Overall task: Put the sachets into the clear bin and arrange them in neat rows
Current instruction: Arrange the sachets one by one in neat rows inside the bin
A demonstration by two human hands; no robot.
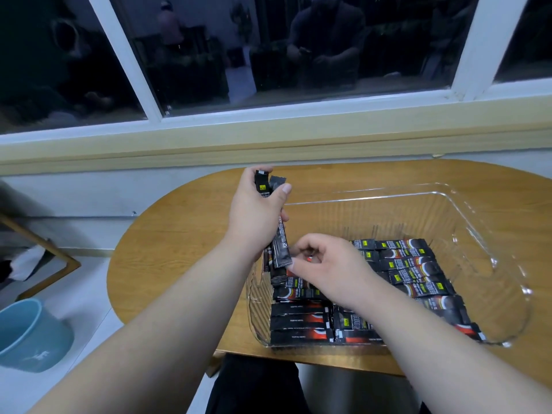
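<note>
— Left of the clear bin [448, 189], what is located?

— A blue bucket [33, 333] on the floor, well apart from the bin. The wooden worktop [179, 234] carries the bin itself.

— State of the left grip [254, 210]?

— Clenched round several held sachets [280, 249]. It is raised above the bin's left end. The sachets stand near upright; their top ends project above the fingers and their lower ends hang just inside the bin's left wall.

— And the right grip [325, 264]?

— Positioned over the bin's left half, just right of the held sachets. Fingers are curled and the thumb tip touches the lower end of one held sachet. Whether it grasps that sachet cannot be determined.

— Contents of the bin?

— Laid sachets [412, 264], black with red and yellow print, lie flat on the bin floor in side-by-side rows, from the near wall up to about mid-depth. The bin's far part shows bare floor.

— Behind the bin?

— A white-framed window [298, 70] with dark panes.
</note>
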